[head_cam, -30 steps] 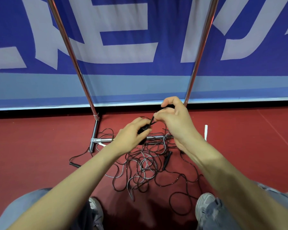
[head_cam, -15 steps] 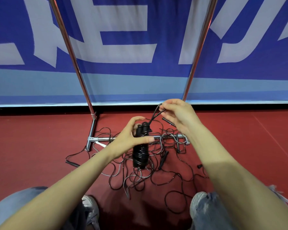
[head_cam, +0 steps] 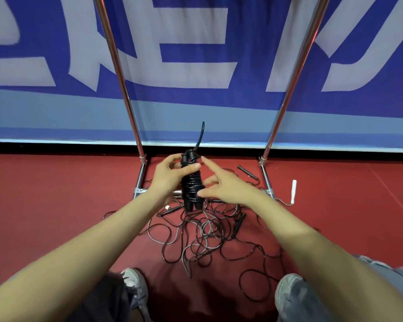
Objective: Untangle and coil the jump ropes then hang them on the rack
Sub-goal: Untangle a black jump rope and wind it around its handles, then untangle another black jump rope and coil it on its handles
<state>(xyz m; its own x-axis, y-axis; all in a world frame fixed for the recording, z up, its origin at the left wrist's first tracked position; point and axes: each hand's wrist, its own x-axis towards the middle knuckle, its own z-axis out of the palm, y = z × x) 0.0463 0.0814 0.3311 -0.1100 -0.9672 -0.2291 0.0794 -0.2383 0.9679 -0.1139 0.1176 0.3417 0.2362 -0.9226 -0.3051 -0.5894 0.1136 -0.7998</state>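
- Coiled jump rope (head_cam: 191, 184) stands upright above the floor tangle (head_cam: 203, 238); our left hand (head_cam: 170, 175) grips it so the wraps hold.
- Our right hand (head_cam: 228, 184), fingers spread, hovers beside, likely to tuck the tail (head_cam: 200, 135).

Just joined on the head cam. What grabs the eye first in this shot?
Dead centre, the left hand grips a coiled black jump rope upright, with the open right hand close beside it. Below them a tangle of ropes sprawls on the red floor at the foot of the chrome rack.
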